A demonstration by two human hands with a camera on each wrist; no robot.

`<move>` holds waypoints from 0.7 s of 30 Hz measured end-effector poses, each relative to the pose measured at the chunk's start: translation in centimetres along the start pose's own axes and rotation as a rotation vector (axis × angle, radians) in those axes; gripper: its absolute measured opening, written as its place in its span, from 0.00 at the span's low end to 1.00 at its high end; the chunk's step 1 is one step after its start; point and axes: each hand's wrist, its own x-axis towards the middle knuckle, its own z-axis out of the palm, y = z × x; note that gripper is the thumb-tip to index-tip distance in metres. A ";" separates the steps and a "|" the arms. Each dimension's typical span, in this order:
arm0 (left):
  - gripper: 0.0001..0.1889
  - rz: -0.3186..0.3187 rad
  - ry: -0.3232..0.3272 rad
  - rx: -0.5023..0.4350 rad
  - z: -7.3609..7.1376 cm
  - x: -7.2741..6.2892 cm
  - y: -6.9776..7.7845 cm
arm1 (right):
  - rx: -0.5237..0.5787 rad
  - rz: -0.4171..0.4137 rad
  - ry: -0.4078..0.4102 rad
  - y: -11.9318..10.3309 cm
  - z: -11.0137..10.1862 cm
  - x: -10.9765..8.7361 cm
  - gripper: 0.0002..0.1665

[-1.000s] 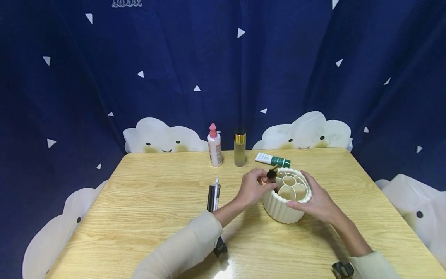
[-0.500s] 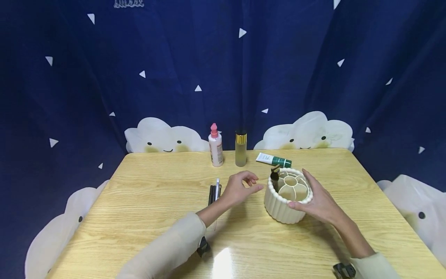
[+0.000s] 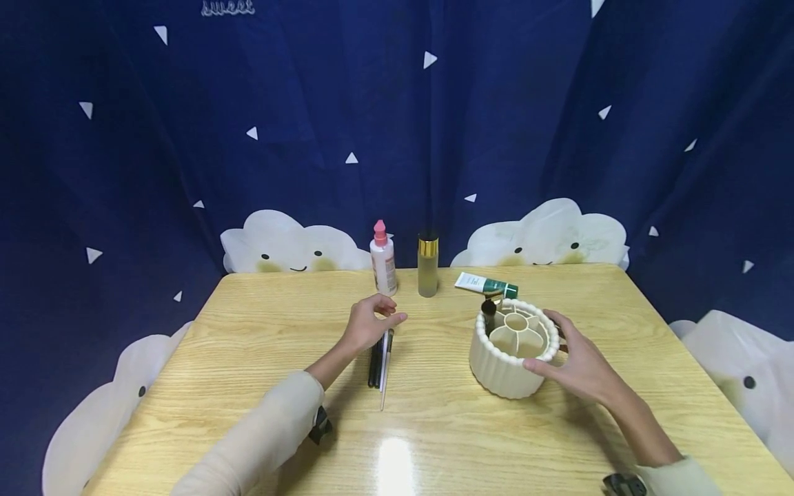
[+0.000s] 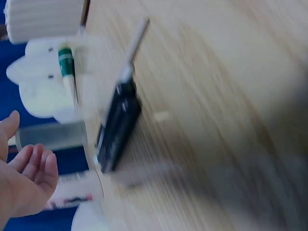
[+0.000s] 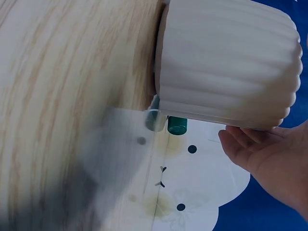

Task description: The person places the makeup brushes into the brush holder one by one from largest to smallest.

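My left hand (image 3: 366, 325) hovers over the far ends of several makeup brushes (image 3: 377, 368) lying on the table, thumb and fingers parted and nothing between them. Those brushes look dark and blurred in the left wrist view. To the right stands a cream ribbed makeup brush holder (image 3: 505, 372) with a round centre and several compartments. A dark-bristled brush (image 3: 489, 311) stands in its left compartment. Beside the holder's right side is my right hand (image 3: 579, 365), fingers and thumb loosely spread near the rim. In the right wrist view its fingertips (image 5: 236, 144) lie close against the ribbed wall.
A pink-capped white bottle (image 3: 384, 265) and a gold-capped clear bottle (image 3: 427, 269) stand at the table's back edge. A green and white tube (image 3: 486, 284) lies behind the holder. A dark blue curtain (image 3: 310, 103) hangs behind the table.
My left hand let go of a brush in the holder, then moved left to the brushes on the table. My right hand has loosened and shifted slightly right from the holder's rim.
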 end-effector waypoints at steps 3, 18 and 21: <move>0.15 -0.047 0.027 0.035 -0.9 0.1 -0.7 | 0.002 -0.008 0.009 0.0 -0.1 -0.1 0.58; 0.06 -0.223 -0.092 0.249 -1.5 -0.8 -2.7 | -0.017 -0.042 0.008 0.4 -0.4 0.0 0.64; 0.06 -0.226 -0.104 0.282 -1.3 -1.0 -2.8 | 0.006 -0.054 -0.015 0.6 -0.3 0.2 0.65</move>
